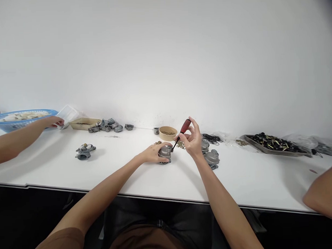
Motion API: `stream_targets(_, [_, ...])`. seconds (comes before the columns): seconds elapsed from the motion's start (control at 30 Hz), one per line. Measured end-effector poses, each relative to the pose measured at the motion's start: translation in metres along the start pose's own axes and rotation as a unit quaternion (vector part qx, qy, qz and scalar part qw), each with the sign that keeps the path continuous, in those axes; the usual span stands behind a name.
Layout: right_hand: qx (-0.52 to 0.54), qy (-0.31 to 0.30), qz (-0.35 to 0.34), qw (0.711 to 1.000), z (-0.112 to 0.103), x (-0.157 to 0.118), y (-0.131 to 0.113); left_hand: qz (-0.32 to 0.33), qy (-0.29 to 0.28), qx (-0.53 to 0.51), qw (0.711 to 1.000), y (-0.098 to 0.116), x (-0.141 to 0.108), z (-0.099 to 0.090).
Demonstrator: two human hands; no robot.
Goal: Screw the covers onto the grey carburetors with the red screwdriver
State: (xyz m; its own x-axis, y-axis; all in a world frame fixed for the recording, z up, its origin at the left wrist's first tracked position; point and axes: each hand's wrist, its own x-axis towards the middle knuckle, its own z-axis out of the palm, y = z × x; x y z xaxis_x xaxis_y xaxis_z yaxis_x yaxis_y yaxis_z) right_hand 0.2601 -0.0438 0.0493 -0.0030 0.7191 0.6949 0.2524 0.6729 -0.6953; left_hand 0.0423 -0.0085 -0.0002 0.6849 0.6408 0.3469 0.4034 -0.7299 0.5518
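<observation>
My left hand (153, 153) is wrapped round a grey metal carburetor (165, 152), steadying it on the white table. In my right hand (193, 140) is a screwdriver (185, 126) with a red and black handle, gripped by the fingertips. Its shaft slants down to the left, and the tip is at the right side of the carburetor; whether it sits in a screw is too small to tell. Just behind lie small brass-coloured screws (180, 144) in a loose pile. To the right of my right wrist stand more carburetors (212, 157), partly hidden by the hand.
A round tub (167, 133) of small brass parts stands near the wall. Rightward are black rubber rings (211, 139) and a metal tray (276, 152) of dark parts. Leftward are a lone carburetor (85, 151), grey castings (108, 125), a blue basket (45, 112) and a co-worker's hand (55, 121).
</observation>
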Motion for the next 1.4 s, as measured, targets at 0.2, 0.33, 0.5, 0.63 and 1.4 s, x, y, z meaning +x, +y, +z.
stream_targets(0.2, [0.002, -0.040, 0.012, 0.999, 0.004, -0.001, 0.004, 0.005, 0.013, -0.009, 1.000, -0.004, 0.001, 0.002])
stream_targets(0.33, [0.009, -0.047, 0.017, 0.999, 0.004, 0.000, 0.007, 0.002, 0.019, 0.006, 1.000, -0.004, 0.002, 0.004])
stream_targets(0.5, [0.024, -0.054, 0.007, 0.998, 0.003, -0.002, 0.005, -0.015, 0.028, 0.033, 0.999, -0.003, 0.003, 0.007])
stream_targets(0.63, [-0.009, -0.054, -0.042, 0.998, 0.003, -0.005, 0.005, -0.038, 0.047, 0.062, 0.996, -0.002, 0.004, 0.013])
stream_targets(1.4, [0.026, -0.011, -0.095, 0.995, 0.010, -0.006, 0.008, -0.025, 0.051, 0.089, 0.994, 0.001, 0.002, 0.012])
